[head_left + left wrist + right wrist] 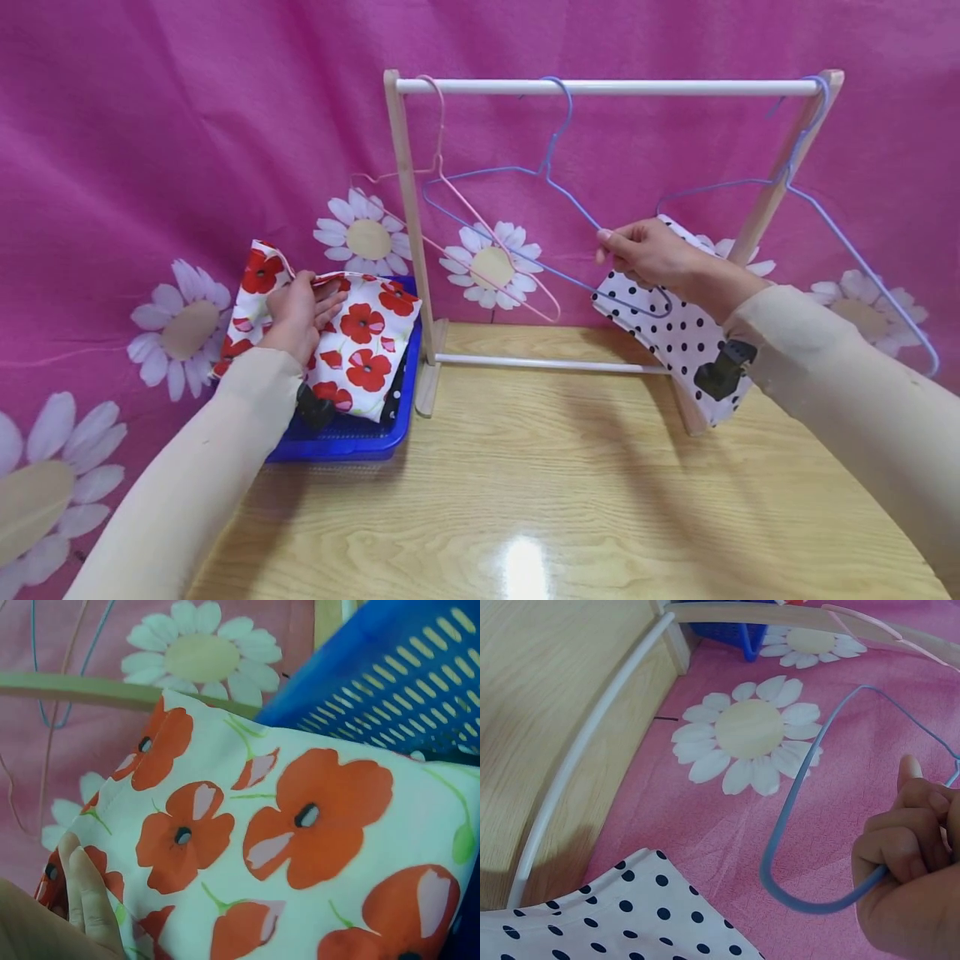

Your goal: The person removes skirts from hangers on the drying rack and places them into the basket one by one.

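Note:
My left hand (296,312) lies at the upper edge of a white cloth with red poppies (363,333), its fingers straight and spread against the fabric. In the left wrist view, two fingers (88,892) rest along the cloth's side, and the thumb is out of sight. The cloth lies over a blue basket (337,450). With my right hand (648,254) I grip the right side of a blue hanger (558,179), its hook over the rack's top bar. Seen from the right wrist, curled fingers (892,840) wrap the wire near the hanger's rounded corner (772,881).
A pink hanger (438,167) hangs left on the wooden rack (408,192). At the right end hangs another blue hanger (847,237). A white cloth with black dots (637,296) is behind my right hand. Behind everything is a pink daisy-print backdrop (225,108); the wood-grain table (487,492) lies in front.

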Tool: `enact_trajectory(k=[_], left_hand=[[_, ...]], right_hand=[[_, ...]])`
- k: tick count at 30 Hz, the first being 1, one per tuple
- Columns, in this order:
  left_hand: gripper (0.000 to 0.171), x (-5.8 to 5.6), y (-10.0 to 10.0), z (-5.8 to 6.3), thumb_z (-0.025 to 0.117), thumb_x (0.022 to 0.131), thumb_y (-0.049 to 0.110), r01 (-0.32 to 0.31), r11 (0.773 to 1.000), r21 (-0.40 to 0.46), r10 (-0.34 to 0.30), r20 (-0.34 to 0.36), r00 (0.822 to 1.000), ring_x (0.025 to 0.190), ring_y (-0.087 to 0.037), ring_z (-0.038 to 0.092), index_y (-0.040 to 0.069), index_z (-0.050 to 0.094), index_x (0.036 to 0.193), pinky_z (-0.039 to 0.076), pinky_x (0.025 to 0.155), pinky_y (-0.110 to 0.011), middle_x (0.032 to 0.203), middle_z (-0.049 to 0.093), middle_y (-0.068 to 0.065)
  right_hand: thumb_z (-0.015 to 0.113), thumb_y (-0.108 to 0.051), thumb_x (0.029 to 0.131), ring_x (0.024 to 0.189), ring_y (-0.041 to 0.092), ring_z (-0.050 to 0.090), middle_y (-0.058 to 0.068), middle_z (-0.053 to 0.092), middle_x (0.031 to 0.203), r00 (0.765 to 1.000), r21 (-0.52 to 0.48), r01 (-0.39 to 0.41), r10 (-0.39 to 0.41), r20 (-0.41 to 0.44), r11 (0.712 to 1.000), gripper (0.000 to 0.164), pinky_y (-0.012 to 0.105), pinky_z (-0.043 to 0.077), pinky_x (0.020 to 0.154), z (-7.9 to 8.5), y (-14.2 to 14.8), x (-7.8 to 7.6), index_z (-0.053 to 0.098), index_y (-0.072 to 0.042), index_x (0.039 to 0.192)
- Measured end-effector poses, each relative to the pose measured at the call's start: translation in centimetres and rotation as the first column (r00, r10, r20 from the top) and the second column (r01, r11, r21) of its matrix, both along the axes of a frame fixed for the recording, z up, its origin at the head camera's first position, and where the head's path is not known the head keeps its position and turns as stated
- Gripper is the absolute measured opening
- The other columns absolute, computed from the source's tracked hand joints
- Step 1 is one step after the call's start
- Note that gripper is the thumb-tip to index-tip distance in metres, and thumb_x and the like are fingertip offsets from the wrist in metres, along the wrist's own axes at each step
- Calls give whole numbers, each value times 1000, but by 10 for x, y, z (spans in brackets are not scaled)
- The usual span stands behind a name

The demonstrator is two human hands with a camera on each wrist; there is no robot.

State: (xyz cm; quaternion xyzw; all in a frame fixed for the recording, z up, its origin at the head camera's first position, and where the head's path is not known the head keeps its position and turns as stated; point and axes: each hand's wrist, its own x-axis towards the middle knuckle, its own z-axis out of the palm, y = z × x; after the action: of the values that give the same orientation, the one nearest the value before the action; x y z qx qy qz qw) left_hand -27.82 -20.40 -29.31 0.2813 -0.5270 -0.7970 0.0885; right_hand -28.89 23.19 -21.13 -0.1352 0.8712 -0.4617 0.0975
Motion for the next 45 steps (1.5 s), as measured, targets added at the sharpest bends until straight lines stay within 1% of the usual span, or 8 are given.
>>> enact_trajectory(k=[10, 19, 25, 27, 31, 37, 42, 45], left_hand=[[39, -9, -7, -15, 46, 105, 27, -51, 998, 29, 49, 42, 998, 57, -10, 73, 7, 50, 139, 58, 57, -21, 57, 71, 4], [46, -11, -5, -22, 45, 106, 32, -41, 999, -17, 42, 113, 993, 70, -9, 75, 10, 46, 146, 60, 74, -22, 79, 76, 4], [45, -16, -8, -25, 43, 106, 32, -11, 1000, -10, 12, 134, 991, 68, -10, 76, 11, 44, 146, 61, 76, -24, 71, 73, 4], [47, -18, -9, -26, 43, 107, 34, 6, 1000, -8, -4, 148, 989, 66, -9, 75, 12, 41, 149, 61, 75, -23, 81, 76, 3], [48, -19, -10, -28, 42, 106, 36, 57, 998, -18, -53, 184, 982, 62, -8, 74, 15, 39, 149, 61, 70, -22, 128, 73, -3], [21, -18, -11, -28, 42, 106, 37, 120, 990, -75, -102, 207, 973, 57, -5, 70, 19, 51, 111, 59, 58, -23, 148, 57, -3], [33, -17, -11, -23, 41, 107, 33, 188, 962, -196, -160, 147, 976, 57, -2, 69, 12, 49, 131, 59, 62, -18, 152, 53, -10], [50, -15, -10, -19, 40, 106, 33, 266, 891, -368, -224, 154, 962, 63, 0, 66, 3, 41, 147, 59, 68, -17, 150, 53, -15]], right_hand=[[41, -33, 110, 46, 5, 28, -8, 35, 57, 1000, 4, 2, -2, -2, 1000, 41, 22, 23, 44, 1, -1, -1, 64, -20, 78], [41, -34, 110, 47, 5, 27, -8, 35, 57, 1000, -5, -5, 5, 20, 1000, 42, 22, 22, 44, 2, -3, 1, 65, -18, 79], [41, -34, 110, 47, 5, 27, -8, 36, 57, 1000, 16, 5, -5, 7, 1000, 42, 21, 22, 44, 5, -5, 4, 65, -17, 80], [41, -34, 110, 47, 5, 26, -8, 36, 57, 1000, 25, 9, -9, 2, 1000, 42, 20, 21, 44, 6, -7, 4, 65, -16, 80], [41, -35, 110, 47, 5, 25, -8, 36, 58, 1000, 28, -2, 2, 1, 1000, 41, 21, 21, 44, 7, -9, 4, 65, -17, 81], [42, -34, 109, 46, 4, 25, -8, 38, 59, 1000, 14, -11, 11, 7, 1000, 40, 21, 21, 44, 7, -12, 3, 65, -18, 80], [42, -34, 109, 47, 5, 25, -7, 38, 59, 1000, 16, -20, 20, 14, 1000, 40, 21, 21, 44, 8, -13, 2, 65, -17, 80], [42, -34, 109, 47, 5, 26, -7, 39, 60, 1000, 21, -27, 27, 15, 999, 40, 21, 22, 44, 9, -15, 2, 65, -18, 80]])
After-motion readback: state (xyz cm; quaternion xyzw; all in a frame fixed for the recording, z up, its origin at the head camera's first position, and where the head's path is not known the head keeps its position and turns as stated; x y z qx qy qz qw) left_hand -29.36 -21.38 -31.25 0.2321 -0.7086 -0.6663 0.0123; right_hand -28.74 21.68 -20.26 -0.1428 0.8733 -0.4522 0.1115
